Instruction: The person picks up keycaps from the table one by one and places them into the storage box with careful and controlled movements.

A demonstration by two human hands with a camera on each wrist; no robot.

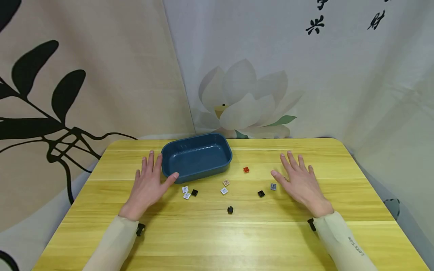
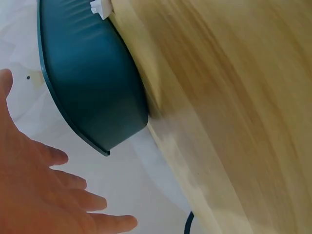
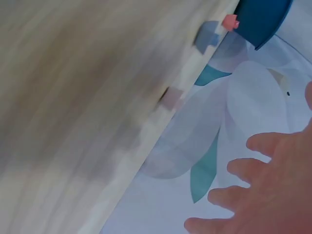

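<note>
My left hand [image 1: 147, 186], fingers spread and holding nothing, hovers at the left end of a dark blue rectangular tray [image 1: 179, 178]. My right hand [image 1: 301, 184] is likewise spread and empty on the right, above small square pieces that look like keyboard switches. One blue switch [image 1: 273, 186] lies just left of it, and a pale one [image 1: 285, 178] is partly hidden under its thumb. Between the hands are a red switch [image 1: 246, 170], black switches [image 1: 261, 194], white switches [image 1: 224, 191] and a beige one [image 1: 226, 182]. In the left wrist view the fingers [image 2: 73, 180] are apart from the tray.
The light wooden table [image 1: 217, 241] carries everything. Its far edge meets a hanging cloth [image 1: 251, 45] printed with a flower and dark leaves. Both wrists wear small black cameras, one at the left cuff [image 1: 140, 229]. A dark curved object [image 1: 8, 259] shows at the lower left.
</note>
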